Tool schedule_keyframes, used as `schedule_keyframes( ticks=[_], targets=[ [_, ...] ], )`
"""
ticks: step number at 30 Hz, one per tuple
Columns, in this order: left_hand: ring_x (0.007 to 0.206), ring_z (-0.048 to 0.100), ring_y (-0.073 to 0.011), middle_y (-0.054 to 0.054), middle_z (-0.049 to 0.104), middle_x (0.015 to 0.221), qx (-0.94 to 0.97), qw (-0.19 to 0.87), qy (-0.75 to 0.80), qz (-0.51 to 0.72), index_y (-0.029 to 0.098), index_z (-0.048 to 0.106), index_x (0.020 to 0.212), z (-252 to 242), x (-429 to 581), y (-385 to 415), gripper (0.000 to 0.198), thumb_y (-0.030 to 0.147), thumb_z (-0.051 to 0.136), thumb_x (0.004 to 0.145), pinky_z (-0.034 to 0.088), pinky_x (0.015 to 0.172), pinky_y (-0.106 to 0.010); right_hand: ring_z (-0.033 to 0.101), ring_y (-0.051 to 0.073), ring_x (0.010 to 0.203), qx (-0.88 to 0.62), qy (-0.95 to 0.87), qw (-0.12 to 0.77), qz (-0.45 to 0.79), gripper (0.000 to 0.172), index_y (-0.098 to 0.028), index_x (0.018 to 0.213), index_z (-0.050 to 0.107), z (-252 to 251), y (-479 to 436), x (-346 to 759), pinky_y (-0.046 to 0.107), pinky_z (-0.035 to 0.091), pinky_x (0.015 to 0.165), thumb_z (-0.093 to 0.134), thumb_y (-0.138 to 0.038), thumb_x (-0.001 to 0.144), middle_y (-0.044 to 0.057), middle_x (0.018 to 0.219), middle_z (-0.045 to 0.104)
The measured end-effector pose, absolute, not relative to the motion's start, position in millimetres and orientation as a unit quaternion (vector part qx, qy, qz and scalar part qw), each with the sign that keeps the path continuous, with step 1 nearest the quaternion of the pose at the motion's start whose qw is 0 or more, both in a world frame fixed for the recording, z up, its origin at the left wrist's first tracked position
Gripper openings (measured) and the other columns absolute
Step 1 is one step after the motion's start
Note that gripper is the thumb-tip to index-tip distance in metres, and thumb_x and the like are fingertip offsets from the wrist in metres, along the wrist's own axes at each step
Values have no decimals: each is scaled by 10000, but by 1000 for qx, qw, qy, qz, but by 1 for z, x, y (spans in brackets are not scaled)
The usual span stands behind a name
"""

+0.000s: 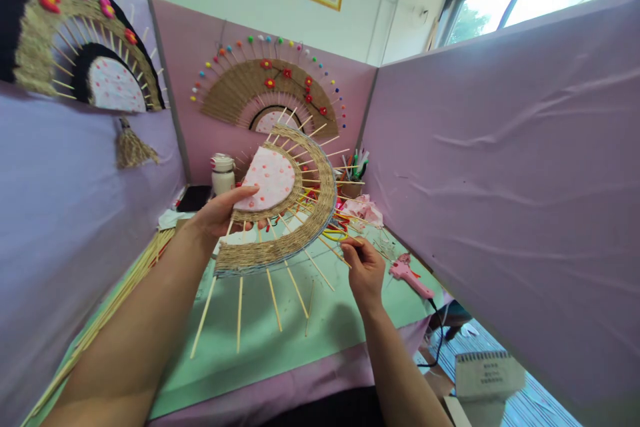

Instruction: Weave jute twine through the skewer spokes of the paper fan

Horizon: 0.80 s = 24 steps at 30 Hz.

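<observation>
A half-round fan frame (327,193) is held up above the table, tilted, with thin wooden sticks spreading out past a woven band of tan cord. A bluish-grey strand follows the band's outer edge. My left hand (225,210) grips the fan at its white centre cloth (270,180) dotted with pink, thumb on top and fingers beneath. Close to the stick ends on the fan's right side, my right hand (367,270) is closed in a pinch. Whatever lies between its fingertips is too thin to make out.
A pink glue gun (410,277) lies on the green tabletop (225,373) at right. A white bottle (223,173) and a pen holder (351,185) stand behind. Long sticks (107,313) line the left edge. Finished fans hang on the left and back panels (280,83).
</observation>
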<state>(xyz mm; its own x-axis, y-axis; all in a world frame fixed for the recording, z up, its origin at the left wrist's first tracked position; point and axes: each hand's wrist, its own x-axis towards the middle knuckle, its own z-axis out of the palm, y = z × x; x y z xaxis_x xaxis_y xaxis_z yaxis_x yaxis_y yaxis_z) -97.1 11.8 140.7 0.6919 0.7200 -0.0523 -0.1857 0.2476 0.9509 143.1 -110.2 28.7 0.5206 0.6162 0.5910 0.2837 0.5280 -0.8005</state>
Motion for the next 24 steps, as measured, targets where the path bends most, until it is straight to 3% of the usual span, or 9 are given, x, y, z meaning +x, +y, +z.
schedule_keyframes(
  ticks=[10,18,24],
  targets=[
    [493,663,-196,-194,730,792,516,787,211,263,42,539,1279,112,-82,24,451,281,496,898,473,335,-187,422,106,522,-489,-434,734,182,288,-169,727,644,21,-95,140,236,347,496,659,-454,761,-24,577,519],
    [466,650,-181,-190,726,756,416,819,251,305,50,558,1245,48,-110,21,458,347,360,958,424,312,-168,440,118,549,-515,-481,673,225,266,-164,710,654,-13,-84,148,244,353,518,694,-426,714,-19,591,546],
    [441,638,-184,-200,722,733,415,816,265,303,18,567,1222,36,-121,19,464,332,347,961,397,296,-173,456,129,566,-527,-502,651,218,260,-167,673,657,-19,-81,143,257,371,541,687,-424,690,-4,610,579]
  ],
)
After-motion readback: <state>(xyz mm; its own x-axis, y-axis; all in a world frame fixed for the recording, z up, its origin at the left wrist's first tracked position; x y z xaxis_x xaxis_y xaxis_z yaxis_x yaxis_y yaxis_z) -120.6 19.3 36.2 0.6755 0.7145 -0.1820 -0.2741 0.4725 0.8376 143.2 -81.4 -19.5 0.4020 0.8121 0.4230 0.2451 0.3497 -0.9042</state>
